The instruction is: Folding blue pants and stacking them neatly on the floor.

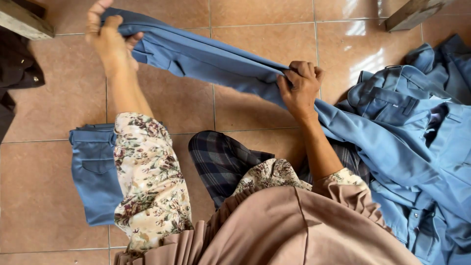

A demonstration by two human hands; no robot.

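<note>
Terracotta floor tiles, glossy. Left hand is closed on one end of blue trousers; right hand is fisted mid-length. Long axis is stretched from 10 toward 4 o'clock, into a heap of blue garments. Folded blue trousers are laid at 8 o'clock.

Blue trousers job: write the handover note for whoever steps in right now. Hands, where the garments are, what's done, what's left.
Left hand: shut on one end of the stretched blue trousers, held up over the tiled floor.
Right hand: shut on the same trousers further along; the rest trails down to the right.
Done: one folded pair lies flat on the floor at the left, partly under the floral sleeve.
Left: the pair in hand is not yet folded; a loose heap of blue garments sits unfolded on the right.
</note>
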